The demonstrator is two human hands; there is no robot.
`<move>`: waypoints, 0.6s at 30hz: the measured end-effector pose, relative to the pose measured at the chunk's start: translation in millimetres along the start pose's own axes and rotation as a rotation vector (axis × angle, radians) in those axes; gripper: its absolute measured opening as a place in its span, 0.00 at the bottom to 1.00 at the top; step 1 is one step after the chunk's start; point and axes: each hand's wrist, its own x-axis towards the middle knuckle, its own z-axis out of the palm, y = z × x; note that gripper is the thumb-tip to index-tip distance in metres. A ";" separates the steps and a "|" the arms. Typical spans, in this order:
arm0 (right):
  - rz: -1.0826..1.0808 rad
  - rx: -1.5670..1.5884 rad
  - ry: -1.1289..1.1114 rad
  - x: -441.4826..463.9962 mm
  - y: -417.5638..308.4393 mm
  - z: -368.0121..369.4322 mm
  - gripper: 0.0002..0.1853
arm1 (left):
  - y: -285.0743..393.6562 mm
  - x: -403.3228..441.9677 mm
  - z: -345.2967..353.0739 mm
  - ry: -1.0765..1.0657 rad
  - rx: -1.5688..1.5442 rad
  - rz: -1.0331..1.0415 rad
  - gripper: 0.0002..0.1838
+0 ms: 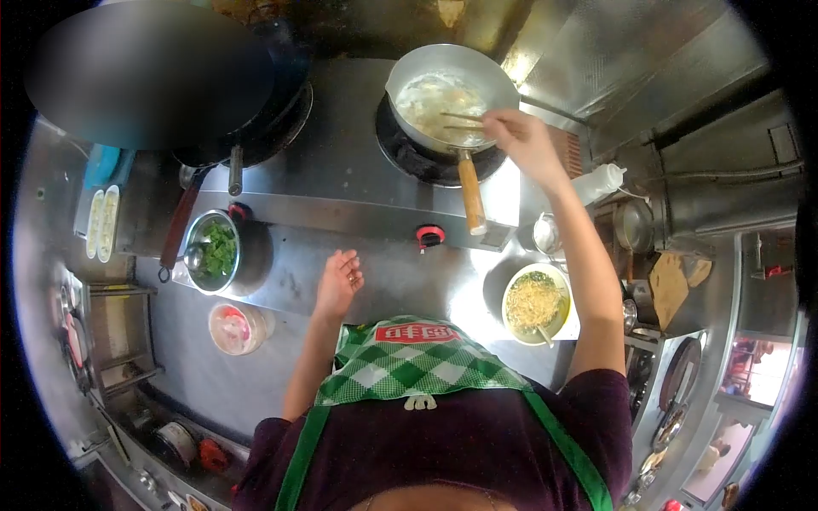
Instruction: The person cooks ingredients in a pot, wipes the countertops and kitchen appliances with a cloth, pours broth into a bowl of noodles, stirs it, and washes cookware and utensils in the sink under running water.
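My right hand [520, 140] grips a pair of chopsticks [464, 128], their tips over the contents of a metal saucepan [498, 77]. Cloudy, bubbling liquid with pale food [434, 100] fills the pan. The saucepan rests on a black burner [394, 145], its wooden handle [470, 192] toward me. My left hand [341, 281] hangs in front of the counter with its fingers loosely curled and apart, holding nothing. Below my right forearm, to its left, a white bowl [509, 328] carries noodles, chopped greens and a spoon handle. A red and black stove knob [430, 236] lies between my hands.
To the left, a metal bowl [194, 274] contains leafy greens and a ladle. Near it stands a white tub [241, 347] with something pink inside. A dark wok [290, 128] occupies the left burner. A squeeze bottle [598, 180] lies right of my forearm.
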 end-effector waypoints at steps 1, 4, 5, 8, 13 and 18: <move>-0.018 -0.047 0.050 -4.5 1.4 -9.4 0.10 | -1.3 1.1 -3.1 0.025 -0.004 0.001 0.16; 0.140 0.097 0.161 -30.9 -13.6 -34.2 0.11 | -6.3 8.0 -18.9 0.054 -0.030 -0.004 0.16; 0.169 0.171 0.198 -39.9 -7.8 -42.4 0.12 | -6.9 7.7 -21.7 0.059 -0.040 -0.009 0.16; 0.208 0.280 0.444 -74.1 -6.2 -55.7 0.12 | -6.0 6.5 -22.9 0.060 -0.067 -0.013 0.16; 0.291 0.494 0.663 -118.1 1.8 -65.9 0.15 | 2.4 -1.2 3.7 -0.001 -0.011 -0.019 0.17; 0.351 0.742 0.776 -146.7 25.7 -70.4 0.15 | 0.3 1.0 15.3 -0.025 0.048 -0.045 0.16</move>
